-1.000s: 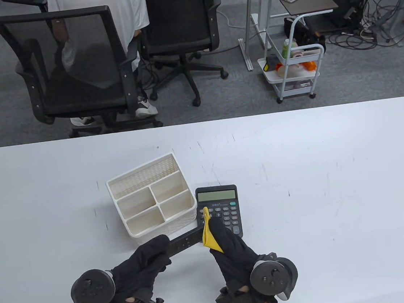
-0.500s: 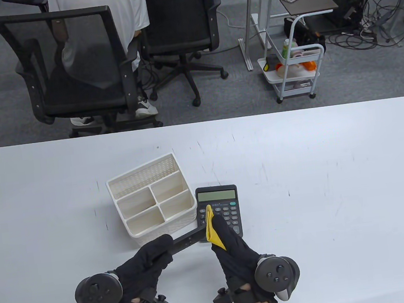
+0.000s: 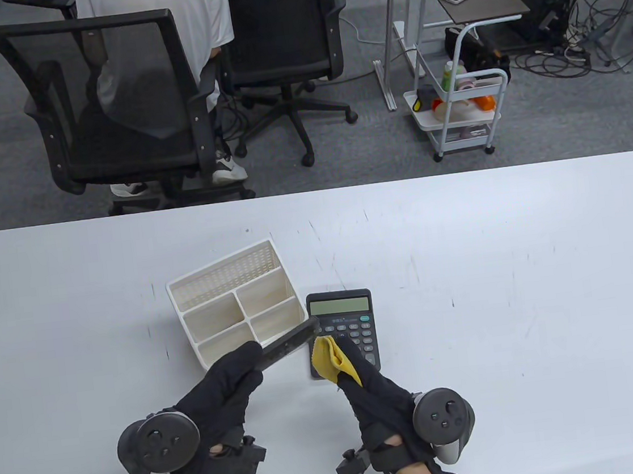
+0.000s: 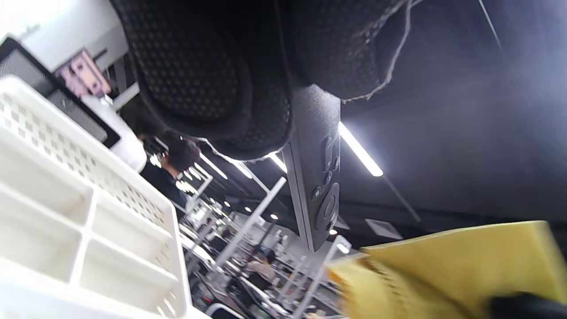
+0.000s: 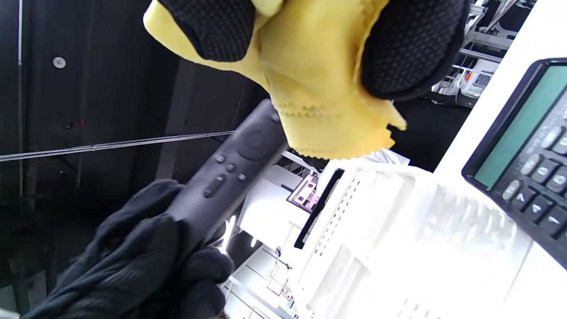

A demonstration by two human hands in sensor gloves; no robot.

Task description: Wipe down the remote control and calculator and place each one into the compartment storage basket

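Observation:
My left hand [image 3: 225, 387] grips the near end of a slim black remote control [image 3: 288, 342], lifted and pointing up-right over the basket's front right corner; the remote [image 4: 316, 177] [image 5: 230, 166] shows its buttons in both wrist views. My right hand [image 3: 367, 382] pinches a crumpled yellow cloth [image 3: 333, 360] [image 5: 319, 88] just off the remote's far end, above the lower left of the black calculator [image 3: 345, 325] that lies flat on the table. The white compartment basket [image 3: 185, 289] stands left of the calculator with nothing in its compartments.
The white table [image 3: 468, 265] stretches wide to the right and left of the work spot. Beyond its far edge stand black office chairs [image 3: 107, 101], a seated person [image 3: 165, 14] and a white trolley [image 3: 462, 112].
My left hand raised the remote and swung its far end up over the basket's corner. My right hand drew the cloth off the remote, and the cloth has bunched open.

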